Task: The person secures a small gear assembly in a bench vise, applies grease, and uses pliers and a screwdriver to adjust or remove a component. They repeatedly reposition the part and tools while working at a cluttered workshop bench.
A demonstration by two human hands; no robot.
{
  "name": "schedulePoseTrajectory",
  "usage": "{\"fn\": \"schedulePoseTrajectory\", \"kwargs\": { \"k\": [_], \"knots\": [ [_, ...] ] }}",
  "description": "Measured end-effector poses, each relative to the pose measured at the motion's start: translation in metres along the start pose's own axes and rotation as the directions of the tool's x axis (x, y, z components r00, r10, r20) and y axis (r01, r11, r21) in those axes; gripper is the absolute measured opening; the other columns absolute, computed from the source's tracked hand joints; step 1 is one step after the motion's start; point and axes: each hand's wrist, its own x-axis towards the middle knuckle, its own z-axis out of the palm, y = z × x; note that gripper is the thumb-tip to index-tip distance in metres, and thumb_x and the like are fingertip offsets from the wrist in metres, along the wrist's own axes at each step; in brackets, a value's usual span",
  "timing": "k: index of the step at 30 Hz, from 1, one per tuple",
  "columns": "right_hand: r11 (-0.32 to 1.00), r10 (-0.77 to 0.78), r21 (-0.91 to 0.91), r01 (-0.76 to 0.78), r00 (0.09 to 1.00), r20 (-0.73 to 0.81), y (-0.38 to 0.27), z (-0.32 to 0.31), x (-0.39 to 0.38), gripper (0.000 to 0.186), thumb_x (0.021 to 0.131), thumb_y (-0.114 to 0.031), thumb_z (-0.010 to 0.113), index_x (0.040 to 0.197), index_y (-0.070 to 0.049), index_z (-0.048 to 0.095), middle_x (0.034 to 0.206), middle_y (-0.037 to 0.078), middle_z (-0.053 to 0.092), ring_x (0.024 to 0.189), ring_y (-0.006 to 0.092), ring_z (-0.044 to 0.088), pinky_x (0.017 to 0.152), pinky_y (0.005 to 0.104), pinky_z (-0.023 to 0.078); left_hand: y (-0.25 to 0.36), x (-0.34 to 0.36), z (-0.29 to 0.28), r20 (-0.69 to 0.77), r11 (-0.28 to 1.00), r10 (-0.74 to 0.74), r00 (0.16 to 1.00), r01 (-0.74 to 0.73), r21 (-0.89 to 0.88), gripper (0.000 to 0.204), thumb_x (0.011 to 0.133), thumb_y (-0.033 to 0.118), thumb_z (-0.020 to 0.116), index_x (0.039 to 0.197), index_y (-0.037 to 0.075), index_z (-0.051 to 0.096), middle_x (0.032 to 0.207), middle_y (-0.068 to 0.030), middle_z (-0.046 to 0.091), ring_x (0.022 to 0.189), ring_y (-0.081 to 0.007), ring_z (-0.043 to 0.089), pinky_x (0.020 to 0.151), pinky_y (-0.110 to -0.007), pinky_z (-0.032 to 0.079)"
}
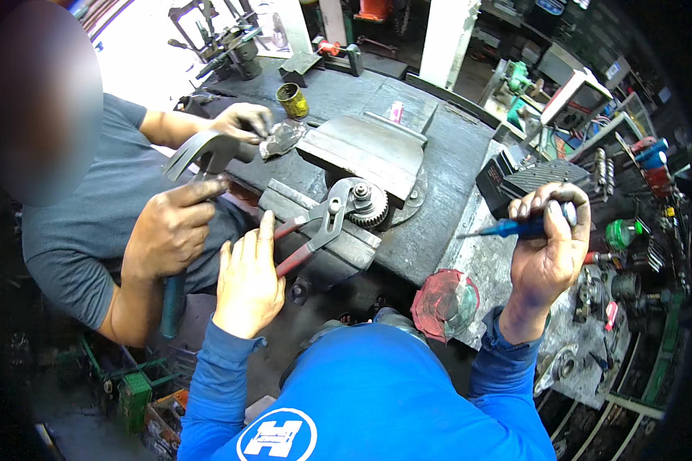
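Note:
My left hand (247,288) is closed at the red handles of a pair of slip-joint pliers (315,232), its index finger stretched along one of them. The pliers' jaws meet a shaft in the middle of a toothed gear (370,209). That gear sits between the jaws of a bench vise (365,157). Raised over the bench to the right, my right hand (550,246) grips a blue-handled screwdriver (507,228), its thin tip pointing left. At my left, a co-worker's hand (169,230) holds a claw hammer (207,150) near the pliers.
The co-worker's other hand (246,123) is by a crumpled grey rag (283,139). Behind stands a yellow tin (292,101). A red cloth bundle (446,303) rests at the bench's front edge. Tools and metal parts crowd the right side, including a green bottle (623,232).

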Motion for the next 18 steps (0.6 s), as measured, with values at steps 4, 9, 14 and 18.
{"fn": "schedulePoseTrajectory", "kwargs": {
  "k": [4, 9, 14, 18],
  "knots": [
    [0.996, 0.087, -0.009, -0.088, 0.995, -0.047, 0.015, -0.048, -0.002, 0.019, 0.102, -0.003, 0.056, 0.12, -0.003, 0.054, 0.102, 0.011, 0.059, 0.085, 0.0196, 0.058, 0.08, 0.0374, 0.052, 0.028, -0.012, -0.027, 0.125, 0.988, -0.143, 0.982, 0.134, 0.075, 0.105, 0.08, 0.013, 0.076, 0.168, 0.001, 0.022, 0.151, -0.0246, 0.05, 0.134, -0.0415, 0.053, 0.114, -0.067, 0.04],
    [0.982, 0.159, -0.086, -0.165, 0.984, -0.08, 0.027, -0.084, -0.003, 0.017, 0.101, -0.003, 0.058, 0.118, -0.001, 0.055, 0.101, 0.011, 0.06, 0.083, 0.0179, 0.059, 0.078, 0.0342, 0.052, 0.061, -0.027, -0.037, 0.101, 0.945, -0.278, 0.955, 0.252, 0.21, 0.103, 0.082, 0.013, 0.075, 0.169, 0.002, 0.02, 0.157, -0.0239, 0.047, 0.139, -0.0424, 0.05, 0.113, -0.069, 0.04],
    [0.962, 0.234, -0.123, -0.244, 0.968, -0.088, 0.033, -0.092, -0.005, 0.017, 0.1, -0.003, 0.06, 0.117, -0.001, 0.057, 0.099, 0.009, 0.061, 0.08, 0.0161, 0.06, 0.077, 0.0324, 0.053, 0.052, -0.058, -0.057, 0.374, 0.871, -0.214, 0.903, 0.35, -0.346, 0.086, 0.083, 0.004, 0.063, 0.162, -0.006, 0.032, 0.14, -0.0274, 0.059, 0.129, -0.0421, 0.059, 0.111, -0.045, 0.046],
    [0.947, 0.275, -0.147, -0.286, 0.957, -0.093, 0.034, -0.095, -0.011, 0.012, 0.1, -0.004, 0.061, 0.111, -0.001, 0.059, 0.096, 0.007, 0.062, 0.079, 0.0142, 0.061, 0.076, 0.0301, 0.052, 0.06, -0.082, -0.048, 0.443, 0.548, -0.136, 0.886, 0.44, -0.712, 0.068, 0.09, 0.019, 0.075, 0.149, -0.006, 0.053, 0.131, -0.0144, 0.063, 0.119, -0.0233, 0.06, 0.108, -0.036, 0.045]
  ]
}}
